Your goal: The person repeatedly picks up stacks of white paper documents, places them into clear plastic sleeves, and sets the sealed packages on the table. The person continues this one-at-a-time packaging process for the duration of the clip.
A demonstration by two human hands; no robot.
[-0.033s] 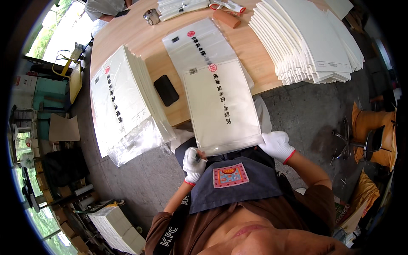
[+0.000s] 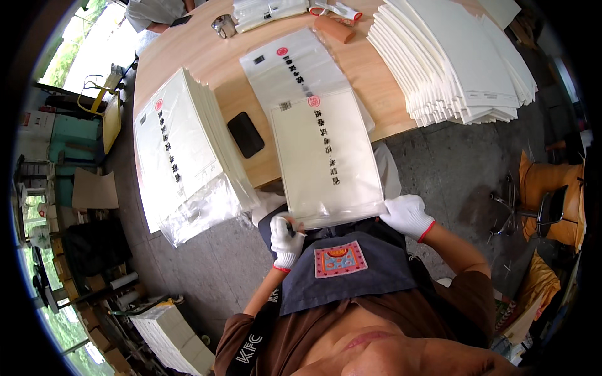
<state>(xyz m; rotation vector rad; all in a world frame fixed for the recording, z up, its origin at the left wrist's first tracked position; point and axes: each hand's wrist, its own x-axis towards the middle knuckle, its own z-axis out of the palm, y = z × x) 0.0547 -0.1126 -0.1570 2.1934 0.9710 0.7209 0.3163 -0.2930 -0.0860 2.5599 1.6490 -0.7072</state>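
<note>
A cream printed paper packet in a clear plastic bag (image 2: 327,156) hangs over the table's near edge, its open-looking lower end reaching my lap. At its lower right corner my right hand (image 2: 407,216), in a white glove with a red cuff, has its fingers closed on the plastic edge. My left hand (image 2: 286,241), gloved alike, is closed at the lower left corner; some fingertips look bare. What it pinches is too small to make out. Beneath the packet's far end lie flat printed plastic bags (image 2: 298,69). A black phone (image 2: 246,134) lies to the left.
A pile of bagged packets (image 2: 179,153) stands at the table's left, loose plastic overhanging its near edge. Fanned cream paper stacks (image 2: 439,56) fill the right. Farther back are a tape roll (image 2: 223,25), an orange-brown block (image 2: 334,28) and more folded plastic (image 2: 269,12). An orange-covered chair (image 2: 552,207) stands right.
The packet's lower edge has shifted very slightly, and the fingers of my left hand have turned a little at the corner. My right hand has moved slightly left.
</note>
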